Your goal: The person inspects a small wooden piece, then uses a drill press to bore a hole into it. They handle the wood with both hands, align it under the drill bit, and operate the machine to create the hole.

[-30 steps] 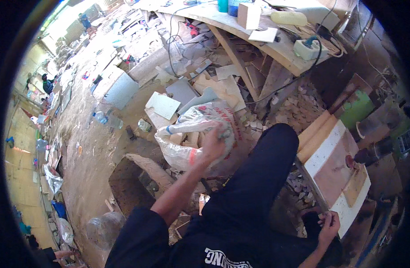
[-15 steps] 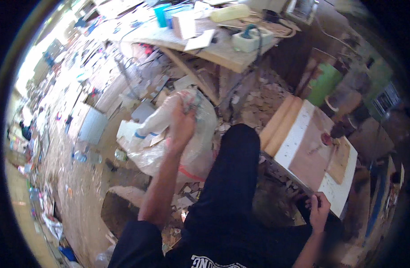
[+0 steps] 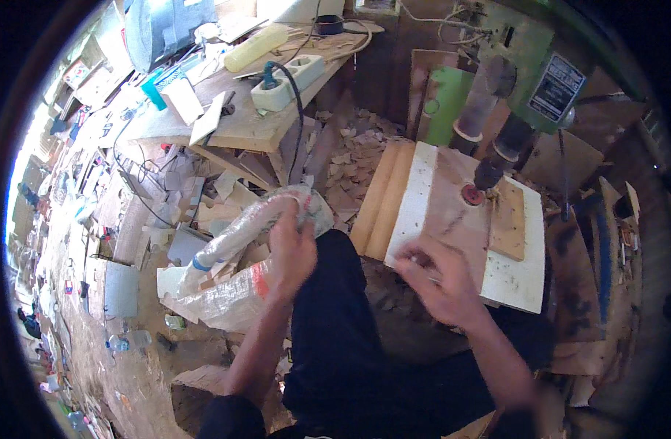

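Left hand (image 3: 292,252) pinches a translucent plastic sack (image 3: 233,301), best held taut; right hand (image 3: 444,282) curls, grasp unclear, at a flat white board's near edge (image 3: 515,295).

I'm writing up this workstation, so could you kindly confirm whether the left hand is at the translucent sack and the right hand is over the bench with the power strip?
Not quite: the head view shows the right hand at the near edge of the white board beneath the drill, not over the bench. The left hand is indeed at the translucent sack.
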The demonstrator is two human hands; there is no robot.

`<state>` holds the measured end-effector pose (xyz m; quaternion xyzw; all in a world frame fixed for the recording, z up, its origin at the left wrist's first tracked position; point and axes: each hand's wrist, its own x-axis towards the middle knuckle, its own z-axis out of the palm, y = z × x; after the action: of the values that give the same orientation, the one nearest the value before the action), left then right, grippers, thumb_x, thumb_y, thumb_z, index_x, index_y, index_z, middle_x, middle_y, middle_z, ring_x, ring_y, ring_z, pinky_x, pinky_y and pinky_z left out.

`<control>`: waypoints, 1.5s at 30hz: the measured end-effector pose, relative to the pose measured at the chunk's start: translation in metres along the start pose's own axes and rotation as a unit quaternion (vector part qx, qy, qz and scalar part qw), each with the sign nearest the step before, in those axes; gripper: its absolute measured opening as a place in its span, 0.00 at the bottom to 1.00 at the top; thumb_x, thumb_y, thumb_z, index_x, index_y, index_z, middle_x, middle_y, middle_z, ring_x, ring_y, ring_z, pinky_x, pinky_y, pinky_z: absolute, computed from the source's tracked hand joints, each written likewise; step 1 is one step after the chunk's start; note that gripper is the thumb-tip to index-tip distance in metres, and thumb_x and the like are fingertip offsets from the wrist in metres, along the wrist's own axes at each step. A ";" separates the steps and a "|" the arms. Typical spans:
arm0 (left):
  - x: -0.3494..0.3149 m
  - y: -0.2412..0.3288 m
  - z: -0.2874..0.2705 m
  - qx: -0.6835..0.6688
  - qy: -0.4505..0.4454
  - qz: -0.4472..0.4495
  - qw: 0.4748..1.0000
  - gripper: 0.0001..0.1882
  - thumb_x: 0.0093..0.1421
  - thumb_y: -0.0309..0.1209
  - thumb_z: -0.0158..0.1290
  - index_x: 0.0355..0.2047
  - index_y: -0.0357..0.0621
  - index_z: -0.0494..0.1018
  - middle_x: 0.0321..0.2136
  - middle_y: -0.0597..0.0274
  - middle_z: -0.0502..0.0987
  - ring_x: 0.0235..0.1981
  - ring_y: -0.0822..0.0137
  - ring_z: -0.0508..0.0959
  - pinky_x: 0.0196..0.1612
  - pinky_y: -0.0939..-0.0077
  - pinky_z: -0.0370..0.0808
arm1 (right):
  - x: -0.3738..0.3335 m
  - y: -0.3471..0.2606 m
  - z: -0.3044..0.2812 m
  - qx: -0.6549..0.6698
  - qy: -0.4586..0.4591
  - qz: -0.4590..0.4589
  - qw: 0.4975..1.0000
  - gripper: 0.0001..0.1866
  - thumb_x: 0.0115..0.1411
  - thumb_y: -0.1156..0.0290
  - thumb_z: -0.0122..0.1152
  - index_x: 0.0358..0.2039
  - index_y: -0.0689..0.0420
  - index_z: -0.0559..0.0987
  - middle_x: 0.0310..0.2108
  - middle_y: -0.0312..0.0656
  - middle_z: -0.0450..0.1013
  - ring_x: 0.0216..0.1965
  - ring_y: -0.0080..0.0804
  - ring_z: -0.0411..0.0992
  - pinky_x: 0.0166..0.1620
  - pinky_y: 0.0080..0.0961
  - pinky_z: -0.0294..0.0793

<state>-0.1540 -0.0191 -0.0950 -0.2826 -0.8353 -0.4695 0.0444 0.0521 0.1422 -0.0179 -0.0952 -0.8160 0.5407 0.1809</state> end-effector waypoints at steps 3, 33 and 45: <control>-0.018 0.012 -0.007 -0.063 -0.072 0.026 0.995 0.22 0.57 0.20 0.51 0.54 0.31 0.69 0.48 0.35 0.75 0.52 0.35 0.73 0.55 0.50 0.69 | 0.092 -0.013 0.068 -0.143 0.029 -0.209 0.967 0.21 0.61 0.61 0.63 0.48 0.62 0.74 0.39 0.48 0.76 0.46 0.43 0.74 0.53 0.38 0.72; 0.139 -0.158 -0.447 0.414 0.247 -0.003 0.876 0.27 0.74 0.43 0.42 0.47 0.25 0.75 0.37 0.30 0.79 0.37 0.42 0.80 0.42 0.55 0.73 | 0.173 -0.038 0.194 0.077 0.038 -0.108 0.990 0.08 0.54 0.74 0.59 0.35 0.62 0.79 0.28 0.61 0.76 0.37 0.62 0.77 0.40 0.50 0.76; 0.082 -0.200 -0.223 0.367 0.014 -0.065 0.928 0.23 0.71 0.44 0.47 0.34 0.31 0.73 0.31 0.39 0.73 0.36 0.42 0.73 0.40 0.56 0.68 | 0.146 0.078 0.125 -0.198 0.013 0.055 0.979 0.11 0.61 0.64 0.60 0.31 0.59 0.81 0.32 0.57 0.78 0.38 0.57 0.78 0.41 0.52 0.75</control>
<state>-0.3680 -0.2437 -0.0953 -0.1847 -0.9652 -0.1358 0.1261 -0.1350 0.1185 -0.1050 -0.1812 -0.8979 0.3762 0.1394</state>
